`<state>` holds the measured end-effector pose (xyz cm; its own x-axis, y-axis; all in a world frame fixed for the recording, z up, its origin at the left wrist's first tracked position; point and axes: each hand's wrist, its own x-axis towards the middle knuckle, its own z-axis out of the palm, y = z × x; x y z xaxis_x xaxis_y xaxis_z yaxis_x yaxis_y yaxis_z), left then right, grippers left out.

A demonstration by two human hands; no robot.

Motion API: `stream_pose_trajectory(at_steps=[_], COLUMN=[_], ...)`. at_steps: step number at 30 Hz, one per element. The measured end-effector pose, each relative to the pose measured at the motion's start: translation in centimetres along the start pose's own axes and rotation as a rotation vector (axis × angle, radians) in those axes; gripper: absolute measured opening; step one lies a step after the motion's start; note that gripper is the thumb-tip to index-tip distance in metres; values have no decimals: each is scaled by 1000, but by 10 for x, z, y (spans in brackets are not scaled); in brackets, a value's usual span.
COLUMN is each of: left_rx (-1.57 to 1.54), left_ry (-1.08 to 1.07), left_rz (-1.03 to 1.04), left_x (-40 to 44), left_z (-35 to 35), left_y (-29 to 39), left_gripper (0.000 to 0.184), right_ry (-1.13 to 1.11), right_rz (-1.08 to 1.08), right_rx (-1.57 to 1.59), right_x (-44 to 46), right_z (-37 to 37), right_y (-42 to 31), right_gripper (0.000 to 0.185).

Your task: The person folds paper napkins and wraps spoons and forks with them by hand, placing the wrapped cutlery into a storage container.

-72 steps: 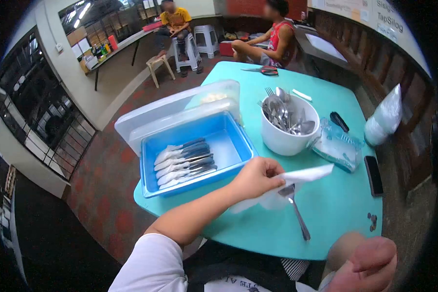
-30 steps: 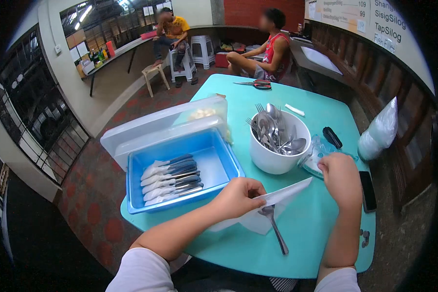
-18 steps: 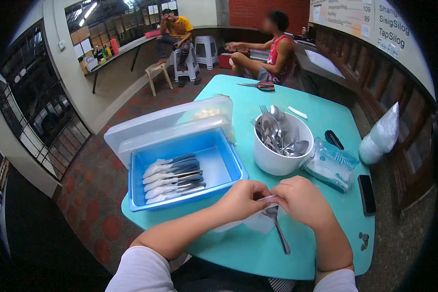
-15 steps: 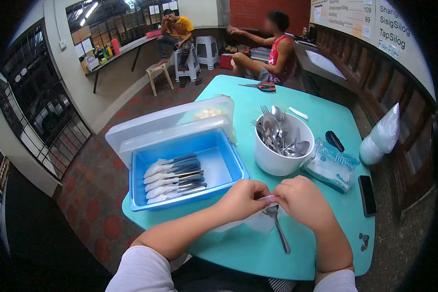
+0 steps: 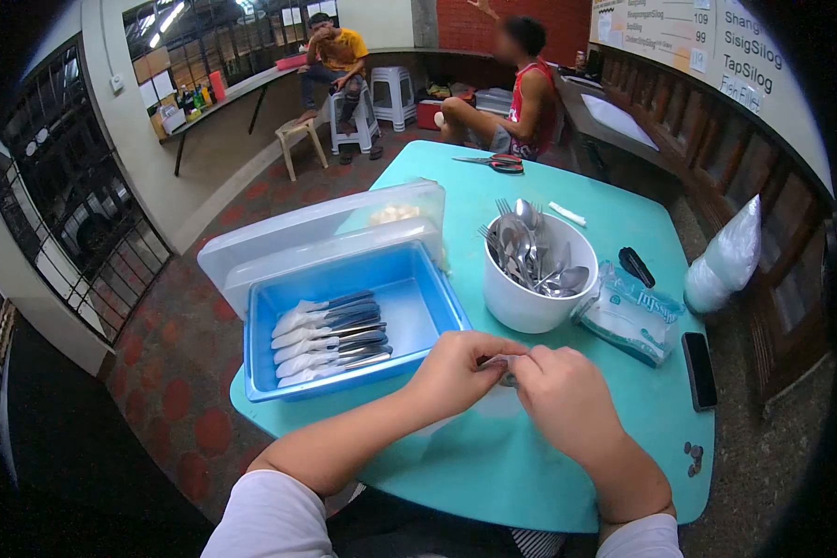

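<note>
My left hand (image 5: 456, 374) is closed, pinching a white paper napkin (image 5: 502, 360) between thumb and fingers. From the other side, my right hand (image 5: 564, 395) pinches the same napkin, its fingertips close to my left thumb. A bit of the metal fork (image 5: 509, 379) shows just under the napkin; the rest is hidden by my right hand. To the left, a blue plastic tub (image 5: 428, 307) holds a row of several cutlery sets (image 5: 330, 339) with white napkin around their ends. Beyond my hands, a white bucket (image 5: 525, 312) is full of loose spoons and forks.
A clear lid (image 5: 316, 223) leans behind the tub. Right of the bucket lie a tissue pack (image 5: 628, 316), a black clip-like object (image 5: 636, 267), a phone (image 5: 699, 370) and coins (image 5: 694, 458). Scissors (image 5: 502, 164) lie at the far edge. Two people sit beyond the table.
The fork's handle, which pointed toward me below my hands, is now out of sight behind my right hand. Both hands have turned slightly around the napkin. The person in red has raised an arm.
</note>
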<state>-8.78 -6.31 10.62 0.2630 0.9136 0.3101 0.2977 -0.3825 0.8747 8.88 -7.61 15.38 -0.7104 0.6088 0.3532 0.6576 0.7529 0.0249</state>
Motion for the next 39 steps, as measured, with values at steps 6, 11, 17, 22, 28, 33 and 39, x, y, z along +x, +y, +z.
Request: stream_pose_trajectory(at_steps=[6,11,17,22,28,33,39], left_rx=[38,50,80,54,9,37,17], left_ry=[57,105,149,150,69,25,-5], left_rz=[25,61,51,102,103,114,118], left_x=[3,4,7,7,4,2,0], left_z=[-9,-13,-23,-24,-20,-22,-20], left_y=[1,-4,-7,-6,0,7,8], left_gripper=[20,18,16,15,15,15,15], right_ry=[-11,-45,-155,-21,134,-77,-91], right_rz=[-56,-75,-164,51,38,49,44], right_rx=[143,263,433,398,719,890,856], right_x=[-1,-4,-8,-1,14,16,16], right_z=[3,1,-10,-29,19,14,11], right_y=[-8,-10,-2,20,51,50,51], right_gripper=[9,14,12,13,29,32,26])
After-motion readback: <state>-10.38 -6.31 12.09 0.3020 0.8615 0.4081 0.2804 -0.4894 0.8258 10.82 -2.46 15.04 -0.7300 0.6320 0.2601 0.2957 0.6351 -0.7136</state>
